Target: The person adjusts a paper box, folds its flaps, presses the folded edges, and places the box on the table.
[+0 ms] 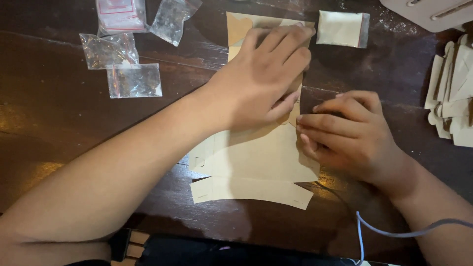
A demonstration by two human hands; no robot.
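A flat tan die-cut cardboard sheet (256, 162) lies on the dark wooden table (59, 133). My left hand (263, 74) lies palm down on the sheet's upper part, fingers spread toward its far edge. My right hand (345, 133) is at the sheet's right edge, fingers curled against the card; I cannot tell whether they pinch a flap. The sheet's lower flaps stick out toward me.
Several small clear plastic bags (133, 81) lie at the upper left. A white packet (342, 28) sits beyond the sheet. A stack of cut cardboard pieces (451, 93) is at the right edge, a pale board (433, 12) at top right. A thin cord (394, 231) crosses my right forearm.
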